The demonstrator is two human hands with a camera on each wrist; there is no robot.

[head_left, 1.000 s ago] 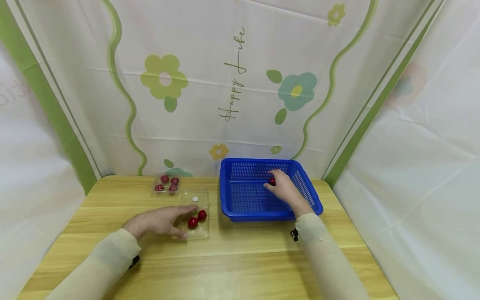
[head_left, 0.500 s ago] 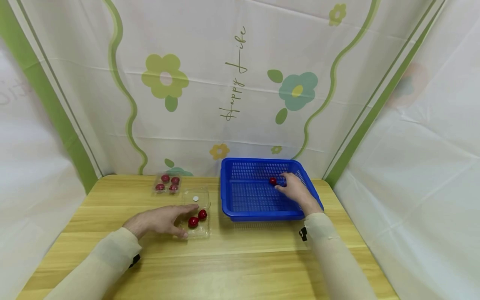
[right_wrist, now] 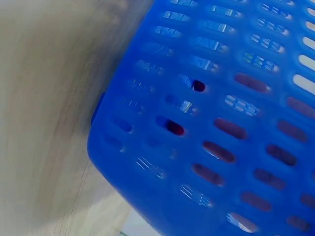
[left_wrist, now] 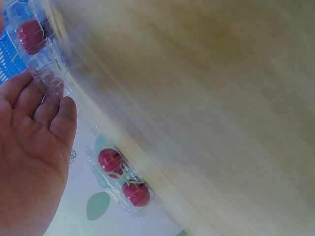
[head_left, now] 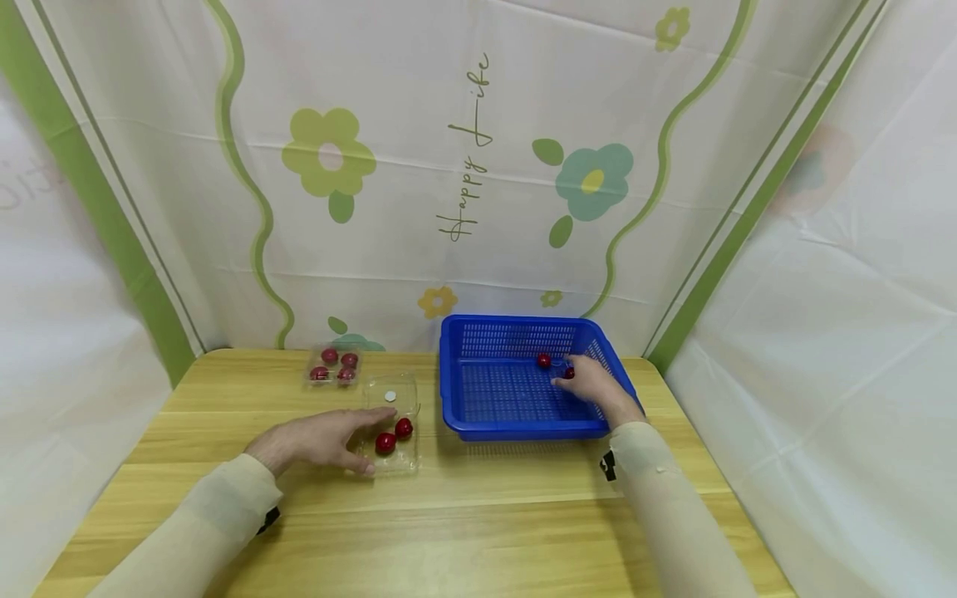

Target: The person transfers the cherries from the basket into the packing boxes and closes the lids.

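My right hand (head_left: 594, 384) is inside the blue plastic basket (head_left: 489, 433), thumb and fingers about a dark red cherry (head_left: 570, 373). Another cherry (head_left: 543, 360) lies just left of those fingers on the basket floor. From the right wrist, the basket wall (right_wrist: 162, 142) hides most of the hand; skin and bits of red show through its slots. An opened clear plastic box (head_left: 407, 461) holds two cherries (head_left: 385, 443) on the table. Along its left side rests my left hand (head_left: 317, 440), fingers extended and thumb apart. The left wrist view shows its fingertips (left_wrist: 61, 105) against the clear plastic.
A second clear box (head_left: 308, 378) with several cherries stands at the table's back left. Flower-printed white curtains enclose the wooden table (head_left: 463, 540) at the back and both sides. The basket sits at the back right, close to the rear curtain.
My right hand has moved right within the basket, leaving one cherry uncovered, and its fingers have drawn in around another. The left hand and the opened box stay put.
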